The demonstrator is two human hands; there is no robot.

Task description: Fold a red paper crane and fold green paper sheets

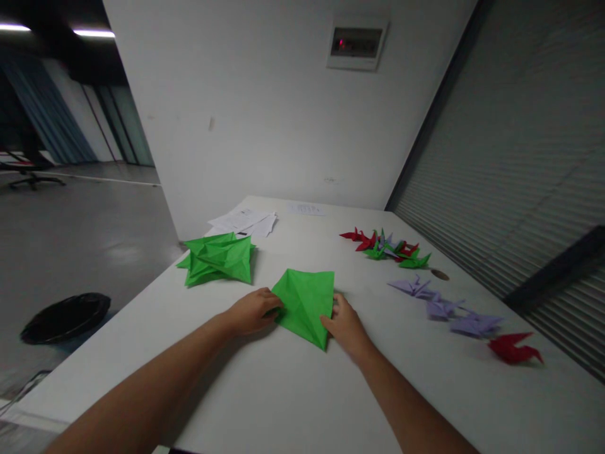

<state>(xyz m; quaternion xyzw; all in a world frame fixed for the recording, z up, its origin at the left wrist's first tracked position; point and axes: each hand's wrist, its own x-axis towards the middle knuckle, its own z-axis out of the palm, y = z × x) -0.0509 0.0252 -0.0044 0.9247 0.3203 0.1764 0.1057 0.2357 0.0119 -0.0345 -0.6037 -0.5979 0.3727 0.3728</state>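
Observation:
A creased green sheet of origami paper (305,304) lies between my hands on the white table (265,397), partly folded, one corner pointing toward me. My left hand (255,310) grips its left edge, fingers curled, thumb side against the paper. On the opposite side, my right hand (346,321) pinches the right edge, with the thumb on top and the fingers behind. To the left of the sheet rests a loose stack of creased green papers (220,258).
Red, green and purple folded cranes (387,244) cluster at the back right. Purple cranes (442,307) and a red crane (514,348) line the right side, near a cable hole (440,274). Printed sheets (243,219) lie far back. A black-lined bin (66,317) stands left of the table.

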